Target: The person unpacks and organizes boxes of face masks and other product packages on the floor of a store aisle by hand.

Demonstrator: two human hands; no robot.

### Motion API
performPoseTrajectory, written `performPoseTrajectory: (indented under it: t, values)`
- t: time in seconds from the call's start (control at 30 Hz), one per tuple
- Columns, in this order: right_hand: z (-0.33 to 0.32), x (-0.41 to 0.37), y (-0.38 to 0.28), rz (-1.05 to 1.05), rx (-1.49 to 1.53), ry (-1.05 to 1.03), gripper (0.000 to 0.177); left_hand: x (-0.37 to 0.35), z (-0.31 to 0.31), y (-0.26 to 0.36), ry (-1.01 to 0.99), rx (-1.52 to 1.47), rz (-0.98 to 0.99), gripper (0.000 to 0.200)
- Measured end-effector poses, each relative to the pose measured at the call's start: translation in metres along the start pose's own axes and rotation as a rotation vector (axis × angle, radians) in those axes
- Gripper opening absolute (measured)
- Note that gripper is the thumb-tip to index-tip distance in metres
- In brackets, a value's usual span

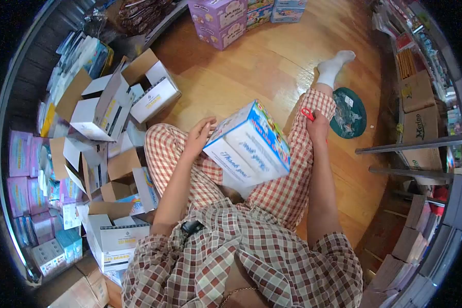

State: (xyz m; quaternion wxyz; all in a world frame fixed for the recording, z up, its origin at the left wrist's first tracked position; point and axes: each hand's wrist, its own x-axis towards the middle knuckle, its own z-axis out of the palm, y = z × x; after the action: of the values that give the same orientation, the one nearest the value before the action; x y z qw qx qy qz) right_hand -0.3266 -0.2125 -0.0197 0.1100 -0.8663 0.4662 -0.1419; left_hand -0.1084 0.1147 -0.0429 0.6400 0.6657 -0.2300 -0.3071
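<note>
Red, loop-ended tool (307,113) clamped in the right hand (319,128), held clear; left hand (200,134), fingers apart, beside the blue-and-white printed cardboard box (247,155), propped at checked cloth trousers (165,153), seemingly for steadiness; white cardboard cartons (90,119) flank it.

Right of the "Thank you" box (246,154), the right hand (318,128) hides most of a red tool (310,117). Beyond the box, the top edge cuts off purple cartons (216,25). Far right of it, small shelf goods (454,115) are blurred.
</note>
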Motion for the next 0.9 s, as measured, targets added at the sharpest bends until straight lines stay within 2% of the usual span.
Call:
performPoseTrajectory:
  t: [0.03, 0.1, 0.17, 0.23, 0.3, 0.37, 0.47, 0.53, 0.57, 0.63, 0.67, 0.73, 0.77, 0.83, 0.9]
  values:
    - [0.001, -0.002, 0.002, -0.008, -0.007, 0.002, 0.019, 0.002, -0.002, -0.007, -0.068, 0.062, 0.019, 0.033]
    - [0.002, -0.005, 0.003, -0.013, 0.005, 0.051, 0.020, -0.002, 0.002, 0.002, -0.063, 0.012, -0.042, 0.033]
    - [-0.001, -0.007, 0.001, 0.002, -0.030, 0.042, 0.021, 0.001, 0.003, 0.009, -0.166, 0.182, 0.071, 0.036]
    - [-0.003, -0.007, -0.004, 0.017, -0.065, 0.030, 0.023, -0.005, 0.009, 0.020, -0.166, 0.205, 0.068, 0.038]
    - [-0.003, -0.009, -0.006, 0.009, -0.058, 0.042, 0.026, -0.007, 0.016, 0.020, -0.081, 0.300, 0.064, 0.039]
    - [-0.008, -0.008, -0.008, 0.042, -0.071, -0.002, 0.028, -0.004, 0.018, 0.014, -0.095, 0.221, 0.022, 0.041]
    - [-0.006, -0.010, -0.005, -0.005, 0.043, 0.020, 0.030, 0.006, 0.023, 0.004, -0.009, 0.052, -0.034, 0.045]
    - [0.005, -0.015, 0.013, -0.172, 0.239, 0.108, 0.029, 0.011, 0.036, -0.002, 0.033, 0.031, 0.099, 0.052]
    - [0.008, -0.018, 0.019, -0.173, 0.229, 0.103, 0.029, 0.011, 0.044, 0.004, 0.033, 0.022, 0.093, 0.052]
    - [0.005, -0.025, 0.031, -0.322, 0.350, 0.233, 0.025, 0.010, 0.055, 0.025, 0.006, 0.106, 0.008, 0.057]
    - [-0.001, -0.029, 0.033, -0.334, 0.336, 0.228, 0.025, 0.013, 0.056, 0.016, 0.012, 0.088, 0.007, 0.057]
    - [-0.015, -0.037, 0.035, -0.293, 0.336, 0.201, 0.020, 0.019, 0.054, -0.008, -0.086, -0.014, 0.082, 0.056]
    - [-0.021, -0.037, 0.036, -0.308, 0.321, 0.189, 0.020, 0.019, 0.052, -0.008, -0.074, -0.034, 0.076, 0.056]
    - [-0.027, -0.038, 0.035, -0.018, 0.540, 0.107, 0.015, 0.022, 0.044, -0.010, -0.112, 0.042, 0.191, 0.050]
    - [-0.037, -0.038, 0.024, -0.026, 0.504, 0.098, 0.014, 0.019, 0.039, 0.003, -0.075, -0.046, 0.136, 0.043]
